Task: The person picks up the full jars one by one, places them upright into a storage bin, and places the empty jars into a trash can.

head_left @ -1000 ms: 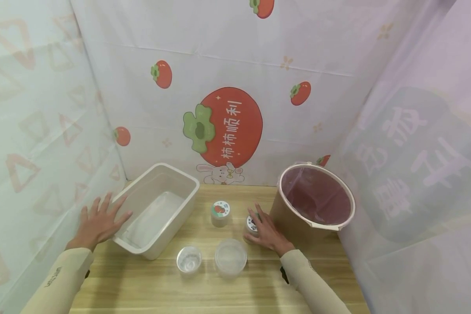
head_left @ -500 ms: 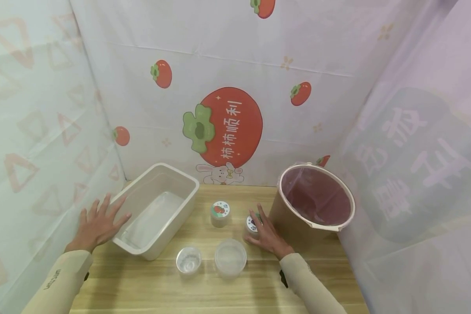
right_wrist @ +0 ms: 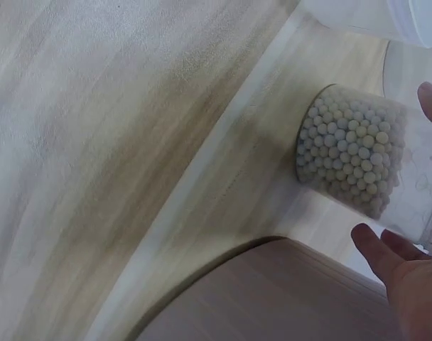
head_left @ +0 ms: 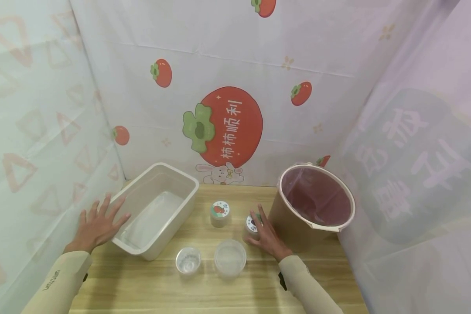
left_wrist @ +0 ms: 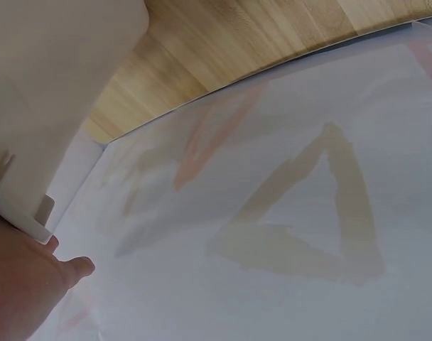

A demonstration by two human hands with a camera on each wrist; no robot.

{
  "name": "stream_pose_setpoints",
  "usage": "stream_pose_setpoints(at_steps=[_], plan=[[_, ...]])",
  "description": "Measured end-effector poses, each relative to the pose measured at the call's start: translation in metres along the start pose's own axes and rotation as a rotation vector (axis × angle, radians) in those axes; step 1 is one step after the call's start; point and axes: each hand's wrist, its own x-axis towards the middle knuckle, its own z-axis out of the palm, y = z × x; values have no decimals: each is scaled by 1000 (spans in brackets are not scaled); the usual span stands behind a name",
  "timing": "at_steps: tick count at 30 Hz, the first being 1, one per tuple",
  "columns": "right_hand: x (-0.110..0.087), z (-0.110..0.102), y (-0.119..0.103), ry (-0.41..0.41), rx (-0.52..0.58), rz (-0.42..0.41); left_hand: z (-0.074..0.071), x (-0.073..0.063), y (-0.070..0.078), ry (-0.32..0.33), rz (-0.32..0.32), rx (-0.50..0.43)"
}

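Note:
In the head view my left hand [head_left: 95, 227] lies with spread fingers on the left rim of a pale plastic bin [head_left: 157, 209]. The left wrist view shows a finger and part of the palm at the bin's edge. My right hand [head_left: 267, 237] is over a small clear jar [head_left: 251, 224] with a printed white lid, partly hidden by its fingers. Small pale beads fill its lower part in the right wrist view. Thumb and fingers [right_wrist: 378, 254] stand on either side of the lid end, fairly straight; firm contact cannot be made out.
A second lidded jar [head_left: 220, 213] stands mid-table. Nearer me are a small clear cup [head_left: 188, 261] and a wider clear tub [head_left: 230, 259]. A brown bucket [head_left: 294, 226] with a plastic liner stands at right. Printed curtains [head_left: 235, 52] enclose the wooden table [head_left: 180, 296].

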Motion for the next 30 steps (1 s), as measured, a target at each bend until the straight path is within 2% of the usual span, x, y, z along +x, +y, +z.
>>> stream_pose_setpoints(at_steps=[12, 19, 24, 30], plan=[[0, 4, -1, 42, 6, 37, 0, -1, 0, 18, 11, 18], [-3, 6, -1, 91, 15, 6, 3, 1, -3, 24, 17, 26], [-1, 3, -5, 120, 10, -4, 3, 1, -3, 34, 20, 25], [9, -9, -17, 153, -58, -23, 2, 0, -2, 27, 13, 18]])
